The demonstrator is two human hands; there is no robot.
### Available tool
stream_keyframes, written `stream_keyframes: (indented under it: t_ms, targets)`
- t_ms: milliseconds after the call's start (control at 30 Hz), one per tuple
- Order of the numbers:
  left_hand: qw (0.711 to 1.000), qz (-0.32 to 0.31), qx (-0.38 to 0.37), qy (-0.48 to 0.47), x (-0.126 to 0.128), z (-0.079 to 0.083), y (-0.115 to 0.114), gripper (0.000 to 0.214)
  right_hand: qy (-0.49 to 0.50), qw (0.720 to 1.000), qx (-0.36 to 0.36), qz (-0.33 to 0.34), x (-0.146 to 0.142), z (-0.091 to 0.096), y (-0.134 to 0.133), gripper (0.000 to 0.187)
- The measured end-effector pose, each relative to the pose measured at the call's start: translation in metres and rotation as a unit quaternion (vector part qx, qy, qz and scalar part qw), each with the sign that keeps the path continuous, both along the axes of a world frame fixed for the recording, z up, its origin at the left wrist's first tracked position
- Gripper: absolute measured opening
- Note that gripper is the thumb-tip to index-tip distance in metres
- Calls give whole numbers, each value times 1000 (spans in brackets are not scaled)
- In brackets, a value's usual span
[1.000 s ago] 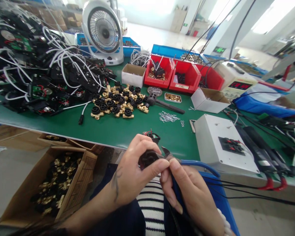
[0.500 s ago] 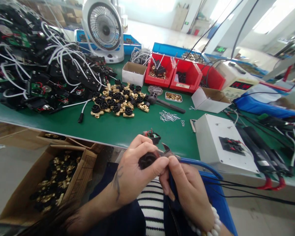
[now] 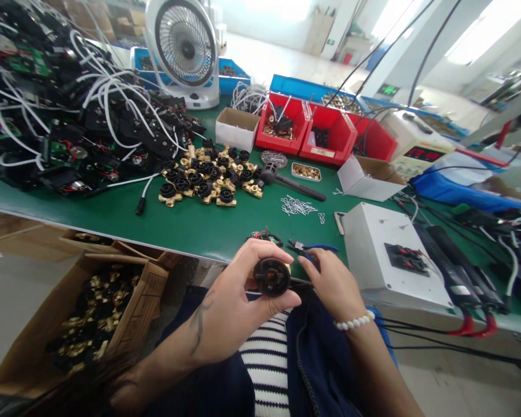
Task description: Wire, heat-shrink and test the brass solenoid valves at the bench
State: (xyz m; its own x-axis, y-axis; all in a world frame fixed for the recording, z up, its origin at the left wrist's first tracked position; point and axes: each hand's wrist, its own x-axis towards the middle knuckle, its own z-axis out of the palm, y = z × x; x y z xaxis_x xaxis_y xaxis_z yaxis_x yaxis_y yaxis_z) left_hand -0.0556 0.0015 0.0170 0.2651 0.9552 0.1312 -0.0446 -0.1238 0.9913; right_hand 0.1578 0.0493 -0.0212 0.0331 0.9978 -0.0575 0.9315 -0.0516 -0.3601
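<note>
A round black ribbed cap [image 3: 271, 277] faces me, gripped between the thumb and fingers of my left hand [image 3: 230, 295]. A sliver of brass shows at its edge, as on the brass fittings [image 3: 212, 174] heaped on the bench. To the right, the fingers of my right hand [image 3: 335, 284] are closed on one blue handle of the pliers [image 3: 299, 245]. The pliers' jaws point left, low at the bench's front, and their handles are spread. Just beyond my left fingers lies a small black part with red wires [image 3: 265, 235], partly hidden.
Silver clips [image 3: 297, 205] and a black handled tool [image 3: 293, 182] lie mid-bench. Red bins [image 3: 327, 136] and a fan [image 3: 186, 52] stand behind. A metal box [image 3: 395, 255] is right, wired black housings [image 3: 78, 145] left. A carton of fittings [image 3: 143, 289] sits below.
My right hand has moved the pliers away from the black cap, forward and right onto the bench. My left hand has turned the cap's face towards me.
</note>
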Motion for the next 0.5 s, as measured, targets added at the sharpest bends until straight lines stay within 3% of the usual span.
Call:
stream_keyframes:
  t_ms: [67, 133, 233, 300, 367, 500]
  targets:
    - [1000, -9, -11, -20, 1, 0, 0, 30, 70, 995, 58, 31, -2, 6, -6, 20]
    - [1000, -10, -10, -27, 2, 1, 1, 28, 232, 965, 81, 92, -9, 14, -17, 20]
    - [999, 26, 32, -19, 6, 2, 2, 29, 491, 856, 18, 161, -28, 25, -39, 32]
    - [998, 39, 50, -27, 9, 2, 3, 32, 581, 797, -14, 165, -41, 29, -50, 51]
    - [998, 30, 41, -45, 12, 1, 2, 31, 612, 776, -24, 152, -51, 31, -56, 52]
    - [988, 11, -59, -139, 17, 2, 4, 19, 620, 773, -30, 130, -56, 30, -56, 38]
